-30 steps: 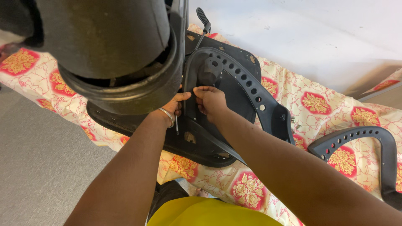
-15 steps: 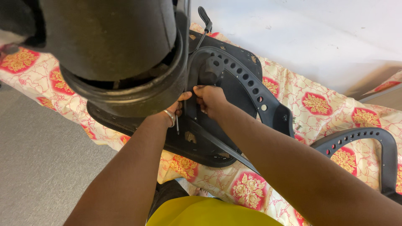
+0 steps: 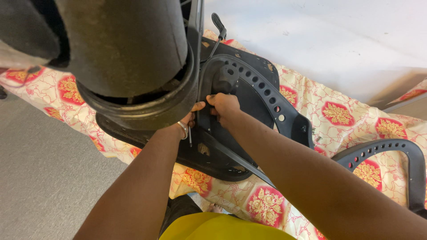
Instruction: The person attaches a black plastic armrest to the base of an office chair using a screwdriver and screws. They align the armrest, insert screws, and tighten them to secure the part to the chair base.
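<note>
An upturned black office chair lies on a patterned cloth. Its padded seat cushion [image 3: 129, 58] fills the upper left, and its black underside plate [image 3: 249, 102] has a curved row of holes. My left hand [image 3: 192, 116] sits at the cushion's rim, partly hidden by it, fingers closed on a thin metal key [image 3: 190, 136] that points down. My right hand [image 3: 225, 105] is right beside it, fingers curled around the black upright bracket [image 3: 224, 80] at the plate's middle. The thumbs nearly touch.
A black lever [image 3: 218, 22] sticks up behind the plate. A loose black armrest loop with holes [image 3: 411, 164] lies at the right on the red and cream cloth [image 3: 351, 120]. Grey floor [image 3: 44, 178] is at the left and a white wall [image 3: 333, 40] behind.
Both hands stay at the same spot on the bracket, shifting only slightly. The chair has not visibly moved.
</note>
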